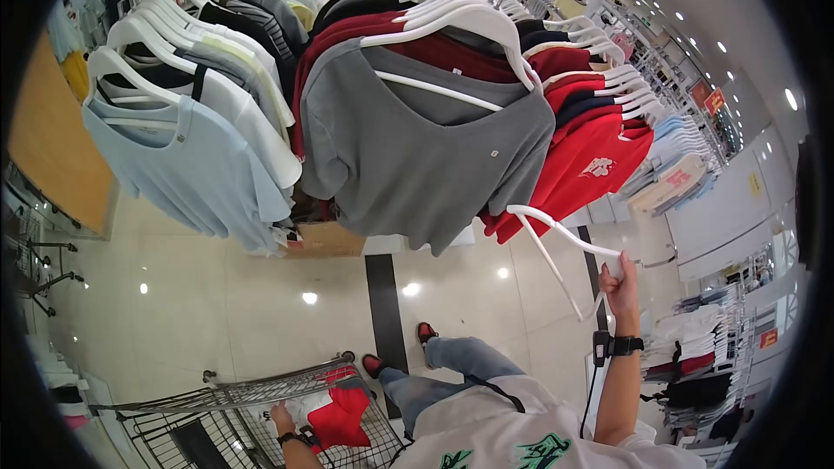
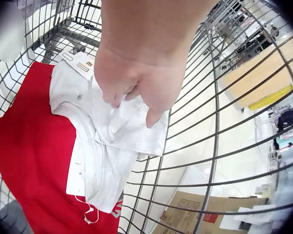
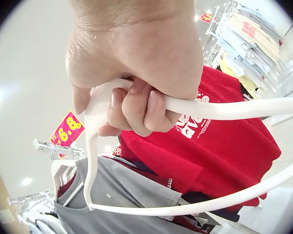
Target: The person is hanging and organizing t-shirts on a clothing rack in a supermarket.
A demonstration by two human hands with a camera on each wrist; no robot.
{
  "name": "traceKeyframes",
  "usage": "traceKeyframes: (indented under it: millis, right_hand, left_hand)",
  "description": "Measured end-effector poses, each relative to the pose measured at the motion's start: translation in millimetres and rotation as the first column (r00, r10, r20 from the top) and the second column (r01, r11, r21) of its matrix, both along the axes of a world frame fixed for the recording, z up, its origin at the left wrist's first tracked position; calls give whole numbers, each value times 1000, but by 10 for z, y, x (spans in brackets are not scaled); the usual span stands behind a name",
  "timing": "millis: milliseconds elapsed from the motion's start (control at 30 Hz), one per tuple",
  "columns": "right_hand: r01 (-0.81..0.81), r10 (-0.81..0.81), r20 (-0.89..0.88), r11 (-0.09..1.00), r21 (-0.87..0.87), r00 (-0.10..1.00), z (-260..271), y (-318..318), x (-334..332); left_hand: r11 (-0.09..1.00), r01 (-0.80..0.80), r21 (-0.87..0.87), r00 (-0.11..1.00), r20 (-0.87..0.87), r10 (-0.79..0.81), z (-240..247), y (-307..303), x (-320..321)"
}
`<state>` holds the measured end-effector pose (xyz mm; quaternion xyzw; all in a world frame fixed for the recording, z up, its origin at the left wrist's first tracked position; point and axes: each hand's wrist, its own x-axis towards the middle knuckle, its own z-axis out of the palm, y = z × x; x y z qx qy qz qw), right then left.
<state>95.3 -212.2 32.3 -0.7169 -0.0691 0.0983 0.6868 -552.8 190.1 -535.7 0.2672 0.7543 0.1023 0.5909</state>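
Note:
In the head view, my right hand (image 1: 618,282) is raised at the right and grips a bare white hanger (image 1: 556,224) near its middle. Close up in the right wrist view, the fingers of that hand (image 3: 132,109) curl round the white plastic (image 3: 229,109). My left hand (image 1: 282,421) is low inside the wire cart. In the left wrist view this hand (image 2: 139,80) touches a light grey-white garment (image 2: 105,141) with loosely bent fingers, and no pinch on the cloth shows. Beneath that garment lies a red one (image 2: 36,161). A white tag (image 2: 78,63) lies at its top edge.
A rack of hanging shirts stands ahead, with a grey shirt (image 1: 426,139) in front, a light blue one (image 1: 187,161) left and red ones (image 1: 599,161) right. The cart's wire side (image 1: 187,404) is at lower left. A cardboard box (image 1: 326,241) sits under the rack.

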Motion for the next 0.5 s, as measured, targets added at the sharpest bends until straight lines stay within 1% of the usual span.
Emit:
traceKeyframes:
  millis: [33,67,100,133,167,200,233,267,333,400,433,467,500]
  right_hand:
    - [-4,4,2,1000,7,1000,-10,10,7]
    - [24,-24,-16,1000,15,1000,-28,16,13]
    - [48,-47,-36,999,24,998,-49,29,29]
    - [35,-34,-38,999,33,999,-72,31,47]
    - [-8,10,-57,999,42,998,-100,29,67]
    - [-55,59,-75,997,54,995,-136,54,88]
    - [-38,42,-96,998,51,994,-159,119,88]
    - [-63,70,-98,995,71,993,-216,169,117]
    - [-109,118,-126,991,79,985,-323,244,190]
    - [-148,161,-130,983,105,978,-440,323,276]
    - [-169,188,-134,976,140,973,-521,354,316]
    - [-188,213,-134,966,175,968,-586,385,368]
    - [-229,249,-113,959,167,962,-560,449,375]
  left_hand:
    - [992,39,117,994,-107,-26,-48,-5,-21]
    - [992,33,124,994,-107,-20,8,-29,-38]
    - [959,4,282,997,-71,16,144,-116,-37]
    - [901,-31,433,998,-33,50,251,-209,-12]
    - [896,-45,443,997,-36,68,330,-283,48]
    - [871,-144,470,979,-58,194,413,-346,98]
    - [830,-242,502,944,-74,321,469,-386,101]
    - [813,-262,520,936,-70,346,533,-438,107]
    - [863,-48,503,952,-238,192,517,-609,59]
    - [926,-132,354,959,-189,209,673,-789,124]
    - [863,-329,384,929,-34,369,679,-979,197]
    - [771,-512,380,855,132,502,683,-1106,294]
    - [783,-552,286,830,102,548,815,-1139,303]
